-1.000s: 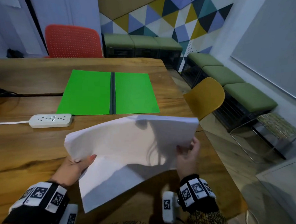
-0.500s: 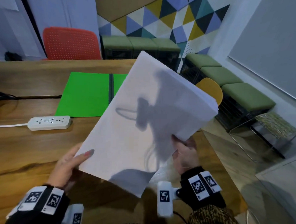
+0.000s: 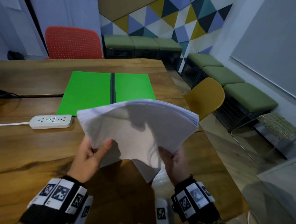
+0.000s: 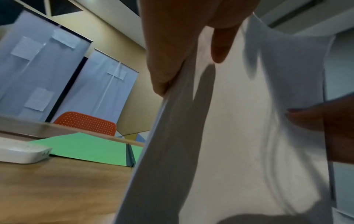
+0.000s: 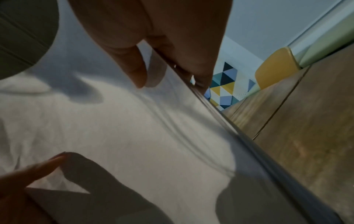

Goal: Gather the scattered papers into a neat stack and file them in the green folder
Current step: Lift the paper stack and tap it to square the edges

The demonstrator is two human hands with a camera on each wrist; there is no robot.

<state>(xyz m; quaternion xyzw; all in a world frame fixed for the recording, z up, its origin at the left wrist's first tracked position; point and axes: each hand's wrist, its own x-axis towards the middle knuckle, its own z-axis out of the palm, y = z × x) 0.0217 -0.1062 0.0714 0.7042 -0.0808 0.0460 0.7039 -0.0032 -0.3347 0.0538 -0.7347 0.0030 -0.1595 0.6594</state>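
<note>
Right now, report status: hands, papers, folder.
Left hand and right hand both grip the paper stack, held above the table. Green folder lies open and bare beyond it. Power strip sits left of the stack, clear of the folder.

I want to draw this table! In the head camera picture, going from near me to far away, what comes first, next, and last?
Left hand and right hand, then paper stack, then green folder, then red chair.

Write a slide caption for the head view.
Both hands hold a paper stack above the table, open green folder behind.
</note>
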